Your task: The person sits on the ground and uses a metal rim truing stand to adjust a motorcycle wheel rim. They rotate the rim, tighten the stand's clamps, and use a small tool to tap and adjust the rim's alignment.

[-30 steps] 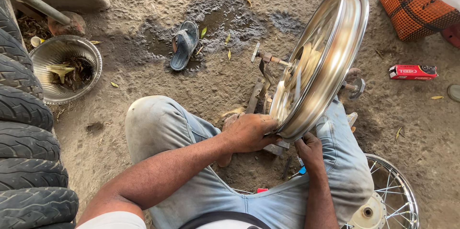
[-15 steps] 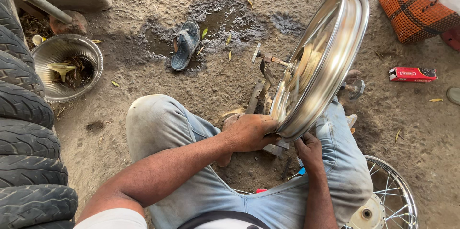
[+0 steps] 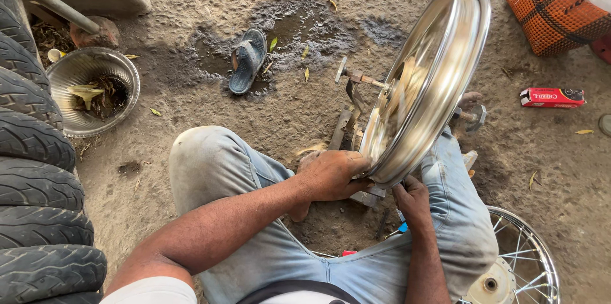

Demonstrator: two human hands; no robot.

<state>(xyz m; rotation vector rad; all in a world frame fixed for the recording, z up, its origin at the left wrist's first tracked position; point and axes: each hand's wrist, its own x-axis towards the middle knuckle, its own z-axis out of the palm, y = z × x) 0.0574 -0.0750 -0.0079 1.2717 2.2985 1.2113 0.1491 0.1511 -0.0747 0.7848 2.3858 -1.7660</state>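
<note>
A shiny chrome wheel rim (image 3: 439, 75) stands upright on a metal stand (image 3: 350, 123) between my knees. My left hand (image 3: 334, 173) grips the rim's lower left edge. My right hand (image 3: 414, 199) reaches under the bottom of the rim, fingers curled against it; what it holds, if anything, is hidden. I sit on the dirt ground in blue jeans. An axle end (image 3: 474, 116) sticks out on the rim's right side.
Stacked tyres (image 3: 32, 170) line the left edge. A metal bowl (image 3: 70, 75) with debris, a blue sandal (image 3: 247, 59), an orange woven basket (image 3: 547, 14), a red box (image 3: 550, 97) and a spoked wheel (image 3: 519, 266) at lower right lie around me.
Both hands keep their places on the rim's lower edge. The view has shifted only slightly.
</note>
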